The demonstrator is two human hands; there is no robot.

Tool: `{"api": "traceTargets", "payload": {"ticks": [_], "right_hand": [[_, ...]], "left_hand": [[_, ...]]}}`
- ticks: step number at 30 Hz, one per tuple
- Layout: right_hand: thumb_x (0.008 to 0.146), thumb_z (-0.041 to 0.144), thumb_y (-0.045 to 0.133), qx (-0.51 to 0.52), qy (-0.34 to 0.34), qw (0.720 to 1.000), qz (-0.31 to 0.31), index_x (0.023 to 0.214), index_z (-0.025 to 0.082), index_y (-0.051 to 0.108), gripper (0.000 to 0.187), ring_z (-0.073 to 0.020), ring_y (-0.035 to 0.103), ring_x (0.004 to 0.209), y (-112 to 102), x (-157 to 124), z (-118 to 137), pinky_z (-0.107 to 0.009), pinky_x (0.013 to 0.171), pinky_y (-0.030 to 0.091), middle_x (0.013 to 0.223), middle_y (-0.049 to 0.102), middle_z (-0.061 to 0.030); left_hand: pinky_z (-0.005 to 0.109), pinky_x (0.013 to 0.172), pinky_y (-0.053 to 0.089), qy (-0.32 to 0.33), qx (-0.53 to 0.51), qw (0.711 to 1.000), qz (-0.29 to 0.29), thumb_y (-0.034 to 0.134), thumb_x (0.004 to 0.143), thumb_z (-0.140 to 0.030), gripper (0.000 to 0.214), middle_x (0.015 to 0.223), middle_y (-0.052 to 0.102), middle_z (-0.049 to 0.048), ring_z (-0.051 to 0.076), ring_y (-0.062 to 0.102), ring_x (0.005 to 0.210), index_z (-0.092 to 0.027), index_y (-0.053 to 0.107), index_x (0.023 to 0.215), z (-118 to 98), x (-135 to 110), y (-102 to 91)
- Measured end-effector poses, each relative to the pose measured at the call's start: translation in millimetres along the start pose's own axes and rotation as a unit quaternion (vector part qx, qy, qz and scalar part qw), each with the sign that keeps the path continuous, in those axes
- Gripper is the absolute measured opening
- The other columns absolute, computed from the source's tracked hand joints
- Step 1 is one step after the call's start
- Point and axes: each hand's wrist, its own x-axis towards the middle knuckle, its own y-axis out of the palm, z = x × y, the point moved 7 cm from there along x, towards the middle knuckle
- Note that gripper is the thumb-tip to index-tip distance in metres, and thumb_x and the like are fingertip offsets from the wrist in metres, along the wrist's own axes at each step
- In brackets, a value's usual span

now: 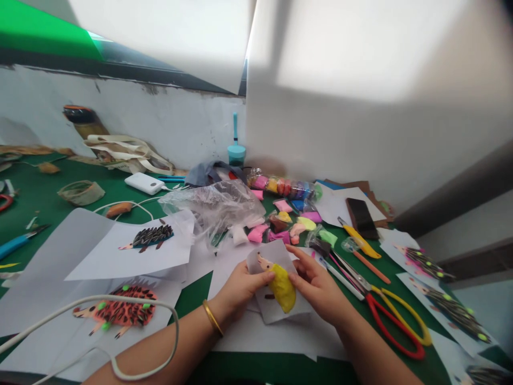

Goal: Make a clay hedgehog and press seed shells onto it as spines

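Note:
A small sheet of white paper point(276, 313) is held up between my two hands, over larger sheets on the table. On it is a hedgehog figure with a pale head and a yellow clay body point(284, 289). My left hand point(239, 289) grips the sheet's left edge, its thumb lying against the clay. From the other side my right hand point(318, 286) holds the sheet, thumb pressed on the yellow clay and fingers at the upper right edge. Parts of the fingers behind the paper are hidden. Pink clay point(257, 233) and other soft coloured pieces lie just beyond.
Scissors point(395, 321), a yellow cutter point(363, 241) and a phone point(361, 218) lie at the right. Finished-looking hedgehog pictures point(154, 235) rest on both sides. A white cable point(92, 302) loops across my left forearm. Behind are a plastic bag point(216, 206) and a clay pack point(284, 186).

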Motion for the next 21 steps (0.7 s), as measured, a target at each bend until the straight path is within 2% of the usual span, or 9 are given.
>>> {"api": "traceTargets", "payload": {"ticks": [4, 11, 17, 21], "right_hand": [[0.092, 0.035, 0.055, -0.006, -0.005, 1.000, 0.009, 0.145, 0.025, 0.036, 0.058, -0.0190, 0.061, 0.087, 2.8, -0.2, 2.4, -0.037, 0.083, 0.049, 0.093, 0.063, -0.0028], [0.091, 0.034, 0.055, -0.014, -0.006, 1.000, -0.004, 0.144, 0.024, 0.038, 0.056, -0.0191, 0.062, 0.084, 3.5, -1.1, 3.7, -0.039, 0.084, 0.052, 0.092, 0.064, -0.0035], [0.092, 0.033, 0.055, -0.035, -0.020, 0.999, -0.002, 0.143, 0.025, 0.041, 0.054, -0.0192, 0.063, 0.087, 7.4, -3.7, 7.6, -0.040, 0.088, 0.051, 0.096, 0.065, -0.0039], [0.091, 0.036, 0.057, 0.001, -0.016, 0.999, -0.031, 0.142, 0.026, 0.042, 0.055, -0.0211, 0.064, 0.094, -1.3, -2.2, 4.5, -0.040, 0.088, 0.052, 0.105, 0.067, -0.0065]], "left_hand": [[0.027, 0.072, 0.045, 0.006, 0.004, 1.000, -0.010, 0.081, 0.070, -0.035, 0.030, 0.083, 0.069, 0.0054, 0.018, 0.060, 0.076, -0.013, 0.068, 0.085, 1.0, 0.2, -3.0], [0.029, 0.077, 0.046, 0.007, 0.002, 1.000, 0.017, 0.080, 0.072, -0.033, 0.031, 0.090, 0.069, 0.0070, 0.019, 0.061, 0.083, -0.013, 0.068, 0.092, -4.3, -2.2, 2.8], [0.027, 0.070, 0.044, 0.000, -0.009, 1.000, -0.007, 0.081, 0.070, -0.036, 0.030, 0.077, 0.066, 0.0033, 0.016, 0.058, 0.073, -0.013, 0.065, 0.079, -1.5, -1.8, -0.9], [0.032, 0.082, 0.045, -0.006, -0.046, 0.998, 0.043, 0.081, 0.071, -0.033, 0.036, 0.093, 0.069, 0.0084, 0.022, 0.062, 0.088, -0.013, 0.067, 0.098, -5.8, -3.0, 6.1]]}}
